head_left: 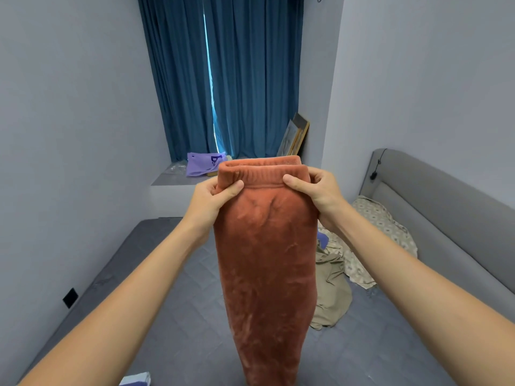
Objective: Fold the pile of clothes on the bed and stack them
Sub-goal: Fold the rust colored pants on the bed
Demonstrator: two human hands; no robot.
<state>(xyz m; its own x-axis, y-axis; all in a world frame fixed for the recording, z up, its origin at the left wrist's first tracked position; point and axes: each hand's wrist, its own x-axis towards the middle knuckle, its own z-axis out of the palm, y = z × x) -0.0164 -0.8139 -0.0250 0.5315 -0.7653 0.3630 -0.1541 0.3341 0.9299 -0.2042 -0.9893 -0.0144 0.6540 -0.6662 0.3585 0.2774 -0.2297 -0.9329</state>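
One rust-orange garment (266, 260) hangs above the bed (178, 316), its waistband pinched at each end by the left hand (214, 197) and right hand (317, 188), while two crumpled clothes (362, 246) lie near the headboard (434, 207).

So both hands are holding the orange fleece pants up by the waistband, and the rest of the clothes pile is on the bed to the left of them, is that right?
Not quite. The head view shows both hands, left and right, pinching the waistband of the orange fleece pants, but the remaining clothes pile lies on the bed to the right of them, near the headboard.
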